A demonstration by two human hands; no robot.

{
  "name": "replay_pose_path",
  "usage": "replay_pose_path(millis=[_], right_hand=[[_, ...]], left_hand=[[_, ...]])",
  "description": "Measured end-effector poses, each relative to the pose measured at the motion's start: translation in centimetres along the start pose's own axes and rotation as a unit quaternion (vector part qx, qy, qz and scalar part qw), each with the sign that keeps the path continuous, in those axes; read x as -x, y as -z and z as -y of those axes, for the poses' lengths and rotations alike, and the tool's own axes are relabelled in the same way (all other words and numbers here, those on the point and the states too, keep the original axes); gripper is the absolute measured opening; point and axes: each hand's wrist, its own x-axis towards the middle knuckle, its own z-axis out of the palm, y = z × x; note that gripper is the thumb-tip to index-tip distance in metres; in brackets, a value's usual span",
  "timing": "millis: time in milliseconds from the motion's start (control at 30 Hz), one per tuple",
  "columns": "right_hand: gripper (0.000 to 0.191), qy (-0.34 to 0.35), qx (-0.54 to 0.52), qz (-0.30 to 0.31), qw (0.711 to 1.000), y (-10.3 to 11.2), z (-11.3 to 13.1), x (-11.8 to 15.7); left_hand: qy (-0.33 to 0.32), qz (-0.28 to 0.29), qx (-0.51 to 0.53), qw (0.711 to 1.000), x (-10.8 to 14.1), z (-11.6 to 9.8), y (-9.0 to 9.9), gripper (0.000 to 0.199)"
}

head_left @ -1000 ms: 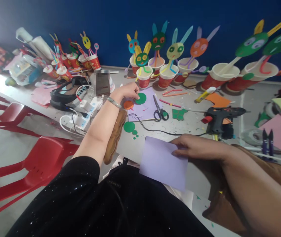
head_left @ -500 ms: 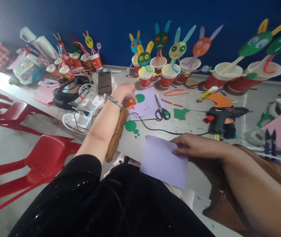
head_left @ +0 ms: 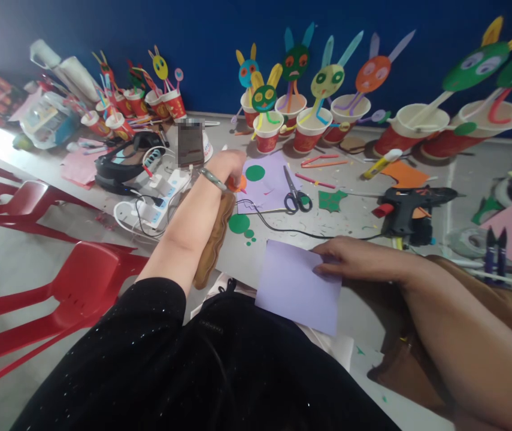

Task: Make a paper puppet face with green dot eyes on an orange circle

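Note:
My right hand [head_left: 345, 258] pinches the right edge of a square sheet of purple paper [head_left: 298, 287], which hangs over the table's front edge. My left hand [head_left: 229, 164] reaches to the back with its fingers bent down, largely hidden from me. Beside its fingertips is a small orange paper piece [head_left: 239, 184]; I cannot tell whether they hold it. Another purple sheet [head_left: 267, 167] lies flat there, with a green paper circle [head_left: 256, 173] and black-handled scissors [head_left: 296, 190] on it. More green circles [head_left: 239, 224] lie nearer me.
Paper cups [head_left: 307, 139] with paper-faced figures line the back wall. A glue gun [head_left: 411, 206] lies to the right, its cord [head_left: 291, 233] crossing the table. A brown wavy-edged object [head_left: 213, 245] is under my left forearm. A power strip [head_left: 166, 197] and red chairs [head_left: 89, 275] are left.
The view has shifted slightly. My left hand stays by the orange piece, and my right hand keeps hold of the purple paper in nearly the same place.

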Motion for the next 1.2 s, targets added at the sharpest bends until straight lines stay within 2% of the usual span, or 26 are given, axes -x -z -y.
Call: replay_pose_path(millis=[200, 367, 500, 567, 600, 700, 767, 833, 967, 1133, 1200], right_hand=[[0.035, -0.003, 0.005, -0.003, 1.0, 0.1, 0.4, 0.1], [0.037, 0.001, -0.003, 0.001, 1.0, 0.0, 0.3, 0.1], [0.038, 0.003, -0.009, 0.003, 1.0, 0.0, 0.3, 0.2], [0.037, 0.002, -0.009, 0.005, 1.0, 0.0, 0.4, 0.2], [0.036, 0.001, -0.008, 0.006, 1.0, 0.1, 0.5, 0.2], [0.033, -0.001, -0.002, 0.007, 1.0, 0.1, 0.6, 0.2], [0.031, 0.001, 0.001, 0.006, 1.0, 0.0, 0.6, 0.2], [0.03, 0.005, 0.004, 0.005, 1.0, 0.0, 0.5, 0.2], [0.027, 0.005, 0.008, 0.002, 1.0, -0.2, 0.4, 0.2], [0.024, 0.004, 0.007, -0.001, 1.0, -0.2, 0.7, 0.3], [0.023, 0.0, 0.01, -0.004, 1.0, -0.3, 0.8, 0.2]], left_hand=[[-0.01, -0.011, 0.03, 0.999, 0.2, 0.4, 0.0, 0.02], [-0.036, -0.036, 0.067, 0.996, -0.9, 1.2, -0.4, 0.017], [-0.163, -0.043, 0.166, 0.972, -1.8, 2.0, -0.6, 0.024], [-0.252, 0.003, 0.232, 0.94, -1.6, 1.9, -0.5, 0.027], [-0.303, 0.043, 0.271, 0.913, -1.4, 1.6, -0.5, 0.026], [-0.397, 0.113, 0.341, 0.844, -0.3, 0.4, -0.4, 0.029], [-0.43, 0.131, 0.361, 0.817, 0.2, -0.9, -0.6, 0.027], [-0.447, 0.142, 0.364, 0.805, 0.3, -2.4, -1.2, 0.021], [-0.446, 0.121, 0.363, 0.809, 0.1, -5.5, -3.1, 0.013], [-0.408, 0.113, 0.368, 0.828, 0.5, -8.6, -5.7, 0.022], [-0.415, 0.059, 0.335, 0.844, 0.8, -9.6, -6.6, 0.015]])
